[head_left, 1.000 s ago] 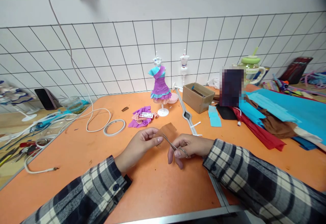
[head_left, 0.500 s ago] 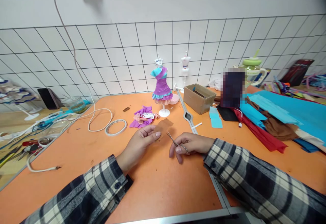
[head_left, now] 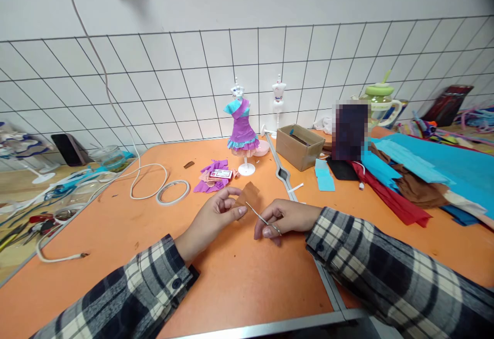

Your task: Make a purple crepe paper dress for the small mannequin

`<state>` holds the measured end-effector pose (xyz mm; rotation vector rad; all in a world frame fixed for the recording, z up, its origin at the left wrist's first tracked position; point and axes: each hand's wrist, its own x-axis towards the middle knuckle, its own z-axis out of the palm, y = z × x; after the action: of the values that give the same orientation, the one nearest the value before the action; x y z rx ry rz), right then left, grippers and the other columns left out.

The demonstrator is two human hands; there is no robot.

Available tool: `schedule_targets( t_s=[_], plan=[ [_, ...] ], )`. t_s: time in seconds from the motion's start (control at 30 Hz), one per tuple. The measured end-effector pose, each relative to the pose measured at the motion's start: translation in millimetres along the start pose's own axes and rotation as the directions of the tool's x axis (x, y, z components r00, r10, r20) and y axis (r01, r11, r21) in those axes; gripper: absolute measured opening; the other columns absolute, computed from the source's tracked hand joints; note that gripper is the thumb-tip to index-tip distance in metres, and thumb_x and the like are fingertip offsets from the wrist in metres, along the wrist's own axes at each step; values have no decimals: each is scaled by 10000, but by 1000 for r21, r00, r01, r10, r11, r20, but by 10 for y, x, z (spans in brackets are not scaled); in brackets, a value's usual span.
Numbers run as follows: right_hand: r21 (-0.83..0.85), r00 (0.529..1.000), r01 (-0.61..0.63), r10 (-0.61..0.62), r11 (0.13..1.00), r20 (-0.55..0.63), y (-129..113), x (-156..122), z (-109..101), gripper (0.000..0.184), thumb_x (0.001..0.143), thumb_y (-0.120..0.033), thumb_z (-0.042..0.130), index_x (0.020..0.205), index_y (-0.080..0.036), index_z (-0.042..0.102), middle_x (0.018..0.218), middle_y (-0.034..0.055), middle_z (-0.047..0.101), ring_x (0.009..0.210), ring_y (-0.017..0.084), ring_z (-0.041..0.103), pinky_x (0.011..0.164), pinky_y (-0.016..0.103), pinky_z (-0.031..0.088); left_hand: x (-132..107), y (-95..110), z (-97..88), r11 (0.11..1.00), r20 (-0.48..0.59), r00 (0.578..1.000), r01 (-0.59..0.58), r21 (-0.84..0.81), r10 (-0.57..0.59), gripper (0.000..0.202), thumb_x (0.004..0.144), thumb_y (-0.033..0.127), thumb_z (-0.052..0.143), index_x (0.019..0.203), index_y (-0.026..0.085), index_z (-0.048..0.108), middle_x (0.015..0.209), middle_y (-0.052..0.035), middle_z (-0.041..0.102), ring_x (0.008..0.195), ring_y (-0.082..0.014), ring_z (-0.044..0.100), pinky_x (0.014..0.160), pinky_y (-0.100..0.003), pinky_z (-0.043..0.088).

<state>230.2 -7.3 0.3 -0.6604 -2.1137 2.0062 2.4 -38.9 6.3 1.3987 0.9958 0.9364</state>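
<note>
My left hand (head_left: pixel 216 214) pinches a small brown piece of paper (head_left: pixel 249 194) just above the orange table (head_left: pixel 116 226). My right hand (head_left: pixel 285 216) grips small metal scissors (head_left: pixel 259 216), their blades pointing up-left and touching the lower edge of the brown paper. Both forearms wear plaid sleeves. Behind the hands stands a small mannequin in a purple and teal paper dress (head_left: pixel 241 128).
Purple paper scraps (head_left: pixel 214 174) and a white tape ring (head_left: pixel 173 192) lie beyond the hands. A white cable (head_left: pixel 146 174) loops at left. A cardboard box (head_left: pixel 300 146), a bare white mannequin (head_left: pixel 278 97) and blue, red and brown paper sheets (head_left: pixel 409 174) lie at right.
The scissors had drawn away from the brown paper half a second ago; now the blades meet it again, and the paper is folded more tightly in my left fingers.
</note>
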Motion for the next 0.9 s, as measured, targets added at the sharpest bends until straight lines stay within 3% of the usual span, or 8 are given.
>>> schedule_targets(
  t_s=[0.1,0.17,0.3,0.43,0.57,0.63,0.77,0.9],
  plan=[
    [32,999,16,-17,999,32,9,-6,-6,520,754,-544,734,998,-85,710,605,-9,610,569,97,564,583,223,421,-20,46,-17,998,33,997,-68,14,67,646,807,338,741,1363,248,426,673,66,553,612,-109,498,609,-236,367],
    [45,997,25,-28,999,66,-2,-12,9,520,755,-538,737,1002,-81,708,597,-11,603,560,90,555,569,214,419,-32,85,-24,992,69,991,-121,36,118,734,781,329,760,1417,272,398,812,25,615,701,-129,537,668,-255,407],
    [73,994,40,-47,996,103,-38,-23,66,503,756,-519,747,1007,-84,708,596,-21,593,555,82,549,564,205,423,-38,125,-19,975,70,981,-186,118,179,442,715,315,807,1116,226,644,1078,-52,645,987,-206,573,844,-308,443],
    [105,990,50,-64,993,127,-54,-26,97,504,753,-518,752,1001,-82,707,594,-25,592,551,80,555,567,204,425,-19,105,-17,982,60,983,-177,64,173,313,726,326,801,931,200,601,816,4,621,760,-147,576,688,-259,452],
    [119,987,62,-79,991,141,-52,-21,91,511,753,-525,751,997,-79,705,587,-20,606,556,85,568,575,206,427,-23,96,-12,995,153,983,-103,4,102,595,728,319,803,1248,230,526,767,28,607,626,-105,513,572,-219,416],
    [120,986,64,-81,991,147,-47,-16,88,511,753,-524,751,1001,-79,705,585,-19,612,554,85,571,577,206,425,-34,102,-2,998,186,981,-63,-4,63,624,729,325,800,1281,227,526,827,6,632,616,-101,507,540,-212,409],
    [124,984,60,-79,990,158,-22,-6,82,515,752,-519,753,1018,-81,705,593,-16,618,558,90,573,569,209,413,-42,116,8,999,178,983,-50,7,48,313,726,385,794,871,166,621,728,15,598,566,-94,499,508,-213,395],
    [125,985,63,-82,990,153,6,1,69,512,753,-510,756,1030,-82,708,601,-12,622,567,91,568,571,210,414,-29,109,-17,995,173,984,-57,80,43,386,731,455,773,651,167,529,579,47,507,535,-94,454,534,-226,372]
  ],
)
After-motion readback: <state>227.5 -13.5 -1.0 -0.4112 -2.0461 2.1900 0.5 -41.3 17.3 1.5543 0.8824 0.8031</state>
